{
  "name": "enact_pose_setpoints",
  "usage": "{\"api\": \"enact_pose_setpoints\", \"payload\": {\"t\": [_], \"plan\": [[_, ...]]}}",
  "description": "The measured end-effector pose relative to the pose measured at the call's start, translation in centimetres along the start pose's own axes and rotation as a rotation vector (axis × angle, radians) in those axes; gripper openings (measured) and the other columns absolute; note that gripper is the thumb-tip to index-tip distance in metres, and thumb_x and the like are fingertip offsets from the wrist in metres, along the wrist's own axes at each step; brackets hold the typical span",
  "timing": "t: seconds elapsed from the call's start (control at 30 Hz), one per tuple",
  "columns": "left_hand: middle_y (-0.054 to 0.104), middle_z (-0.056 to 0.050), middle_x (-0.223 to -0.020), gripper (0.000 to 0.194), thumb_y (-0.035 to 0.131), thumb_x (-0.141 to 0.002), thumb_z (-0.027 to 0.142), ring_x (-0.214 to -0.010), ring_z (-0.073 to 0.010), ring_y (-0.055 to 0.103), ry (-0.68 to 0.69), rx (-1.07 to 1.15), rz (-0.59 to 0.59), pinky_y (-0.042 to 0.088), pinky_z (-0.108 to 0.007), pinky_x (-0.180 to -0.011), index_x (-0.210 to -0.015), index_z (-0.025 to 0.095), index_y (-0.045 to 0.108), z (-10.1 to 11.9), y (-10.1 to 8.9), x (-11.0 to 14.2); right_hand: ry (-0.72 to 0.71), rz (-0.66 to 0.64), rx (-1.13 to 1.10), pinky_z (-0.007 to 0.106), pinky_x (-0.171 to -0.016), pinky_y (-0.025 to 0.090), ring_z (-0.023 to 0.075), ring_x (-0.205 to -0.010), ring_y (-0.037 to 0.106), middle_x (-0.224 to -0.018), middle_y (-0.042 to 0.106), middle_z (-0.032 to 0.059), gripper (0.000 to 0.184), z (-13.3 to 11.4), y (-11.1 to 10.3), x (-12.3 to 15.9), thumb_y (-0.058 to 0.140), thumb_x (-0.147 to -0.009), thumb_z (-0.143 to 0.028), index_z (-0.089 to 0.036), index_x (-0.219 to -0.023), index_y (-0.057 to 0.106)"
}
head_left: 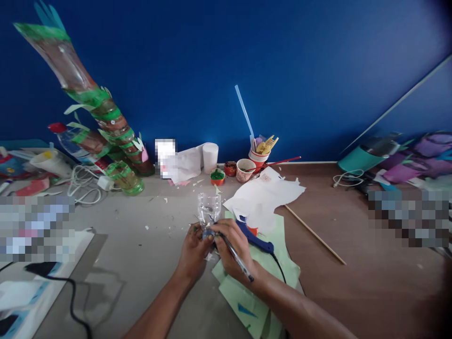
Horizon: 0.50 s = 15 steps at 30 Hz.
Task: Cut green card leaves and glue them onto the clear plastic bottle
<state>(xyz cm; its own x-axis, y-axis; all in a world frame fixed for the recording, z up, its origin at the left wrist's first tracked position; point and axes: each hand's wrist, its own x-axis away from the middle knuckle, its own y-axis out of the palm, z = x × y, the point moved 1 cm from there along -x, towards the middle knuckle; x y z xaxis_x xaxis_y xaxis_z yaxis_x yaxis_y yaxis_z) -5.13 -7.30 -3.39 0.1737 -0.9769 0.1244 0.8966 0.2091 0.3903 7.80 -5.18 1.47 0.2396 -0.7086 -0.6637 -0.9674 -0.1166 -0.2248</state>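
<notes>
Between the fingers of my left hand [194, 247] is a small bluish round piece [207, 233], perhaps a bottle cap; its exact kind is unclear. My right hand [233, 245] grips a clear-barrelled pen [237, 258], with its writing end by the round piece. Just beyond both hands stands a clear plastic bottle piece [209, 207]; I cannot tell whether the fingers touch it. A blue hot glue gun [259, 241] lies right of my right hand, partly on torn white paper [264, 197] and green paper [282, 245].
Paint cups, one with green paint [217, 176], stand before the blue wall. A red-striped cup [259, 157] holds wooden cutlery and a straw. A thin stick [316, 234] lies at right. Painted bottle tower [113, 120], cable [84, 181] and green-tinted bottle base [127, 179] are at left.
</notes>
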Motion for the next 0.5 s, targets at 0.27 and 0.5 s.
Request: {"api": "enact_pose_setpoints", "payload": {"t": [0.27, 0.5], "plan": [[0.068, -0.007, -0.102, 0.036, 0.073, -0.072, 0.028, -0.096, -0.0213, 0.063, -0.010, 0.018, -0.042, 0.045, -0.036, -0.089, -0.101, 0.020, 0.054, -0.32, -0.25, 0.09, 0.006, 0.006, -0.002, 0.034, -0.082, 0.052, 0.0188, -0.092, 0.059, -0.095, 0.061, 0.0087, 0.030, -0.02, 0.05, 0.00, 0.049, -0.083, -0.006, -0.020, -0.109, 0.058], [0.069, -0.007, -0.098, 0.035, 0.074, -0.070, 0.028, -0.093, -0.0213, 0.064, -0.012, 0.034, -0.021, 0.047, -0.035, -0.085, -0.098, 0.019, 0.056, 0.21, 0.19, 0.15, 0.018, -0.005, -0.001, 0.035, -0.081, 0.052, 0.0191, -0.092, 0.060, -0.097, 0.060, 0.0090, 0.030, 0.05, 0.04, 0.16, 0.048, -0.084, -0.007, -0.020, -0.110, 0.058]]}}
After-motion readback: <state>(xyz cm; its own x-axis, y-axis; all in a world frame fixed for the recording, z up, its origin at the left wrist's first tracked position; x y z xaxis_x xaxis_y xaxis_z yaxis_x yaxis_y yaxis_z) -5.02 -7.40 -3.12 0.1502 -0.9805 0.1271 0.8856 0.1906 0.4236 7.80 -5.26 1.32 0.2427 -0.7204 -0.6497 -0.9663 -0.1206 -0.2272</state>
